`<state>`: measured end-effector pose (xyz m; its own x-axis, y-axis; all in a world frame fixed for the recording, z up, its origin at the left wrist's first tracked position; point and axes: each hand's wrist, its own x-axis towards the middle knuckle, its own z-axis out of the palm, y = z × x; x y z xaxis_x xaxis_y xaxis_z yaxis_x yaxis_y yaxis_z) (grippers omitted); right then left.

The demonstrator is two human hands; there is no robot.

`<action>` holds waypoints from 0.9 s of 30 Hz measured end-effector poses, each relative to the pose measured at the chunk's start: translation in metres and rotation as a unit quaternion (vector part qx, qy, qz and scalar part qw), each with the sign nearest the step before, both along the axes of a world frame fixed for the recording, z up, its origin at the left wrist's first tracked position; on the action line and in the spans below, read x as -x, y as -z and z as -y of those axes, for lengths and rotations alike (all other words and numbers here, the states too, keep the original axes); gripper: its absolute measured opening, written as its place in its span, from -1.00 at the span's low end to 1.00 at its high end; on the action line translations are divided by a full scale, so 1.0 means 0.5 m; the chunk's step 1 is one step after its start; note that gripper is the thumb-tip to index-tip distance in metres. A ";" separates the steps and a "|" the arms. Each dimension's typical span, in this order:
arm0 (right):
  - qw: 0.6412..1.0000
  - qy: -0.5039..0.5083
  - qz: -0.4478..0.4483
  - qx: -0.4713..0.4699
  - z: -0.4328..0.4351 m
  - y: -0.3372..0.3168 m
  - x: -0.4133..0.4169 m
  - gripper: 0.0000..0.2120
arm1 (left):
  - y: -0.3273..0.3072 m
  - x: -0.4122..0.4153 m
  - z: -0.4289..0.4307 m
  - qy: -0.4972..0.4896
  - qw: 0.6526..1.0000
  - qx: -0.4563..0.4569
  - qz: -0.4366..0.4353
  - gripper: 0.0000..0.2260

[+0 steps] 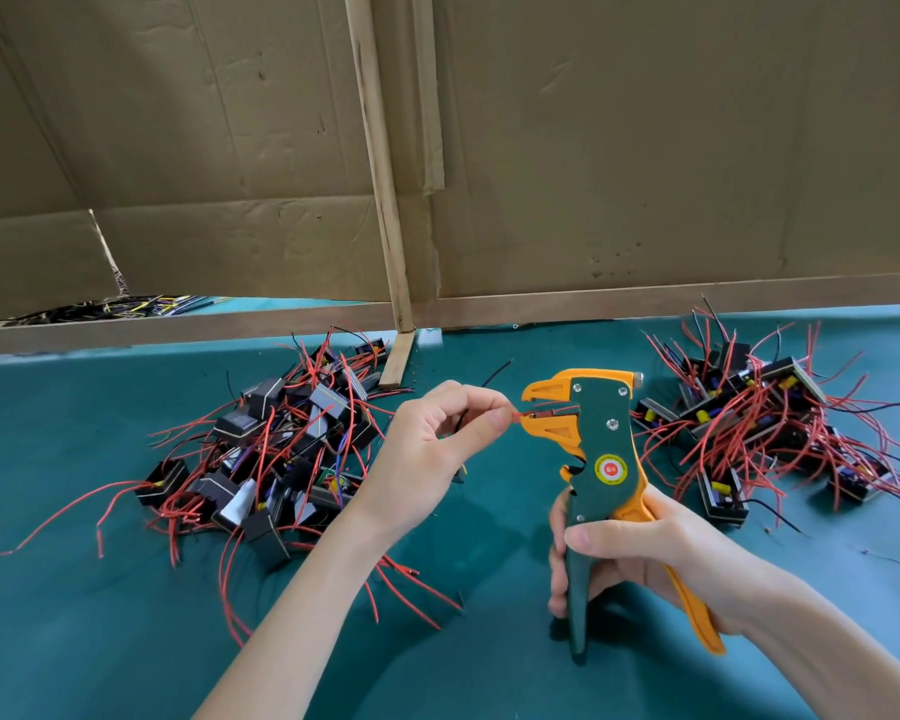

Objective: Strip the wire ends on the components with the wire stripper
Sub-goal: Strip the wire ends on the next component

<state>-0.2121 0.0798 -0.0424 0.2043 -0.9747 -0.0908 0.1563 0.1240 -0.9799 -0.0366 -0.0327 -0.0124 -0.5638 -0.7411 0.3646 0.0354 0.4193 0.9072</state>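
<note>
Cardboard walls back a green table [126, 641] heaped with wired components [261, 449]. Left hand [437, 444] pinches a thin red wire [516, 415], its tip between the stripper's [601, 449] jaws; right hand [640, 553] wraps the handles. That wire looks light and floppy, best pinched near its end.

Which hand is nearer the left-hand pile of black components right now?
Left. The left hand is just right of the left pile, pinching a red wire; the right hand is farther right, gripping the wire stripper.
</note>
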 end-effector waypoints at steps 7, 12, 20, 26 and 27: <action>0.997 0.050 -0.051 0.002 -0.001 0.006 -0.020 -0.84 | -0.008 -0.007 0.007 -0.001 1.000 0.022 0.005 -0.93; 0.995 0.083 -0.047 0.000 -0.004 0.007 -0.035 -0.79 | -0.004 -0.011 0.012 -0.001 1.000 0.026 0.005 -0.93; 0.982 0.171 -0.083 0.001 -0.010 0.019 -0.057 -0.68 | 0.008 -0.007 0.013 -0.014 1.000 0.006 0.003 -0.90; 0.992 0.123 -0.009 -0.010 -0.002 0.021 -0.052 -0.76 | 0.024 -0.004 0.019 -0.037 0.999 -0.017 0.001 -0.85; 0.995 0.102 0.015 -0.001 0.001 0.019 -0.050 -0.80 | 0.026 -0.004 0.021 -0.041 0.999 -0.019 -0.002 -0.85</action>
<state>-0.1869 0.0792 -0.0519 0.0056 -0.9960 -0.0888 0.2072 0.0880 -0.9743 -0.0344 -0.0430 -0.0254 -0.4999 -0.7977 0.3374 0.0061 0.3862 0.9224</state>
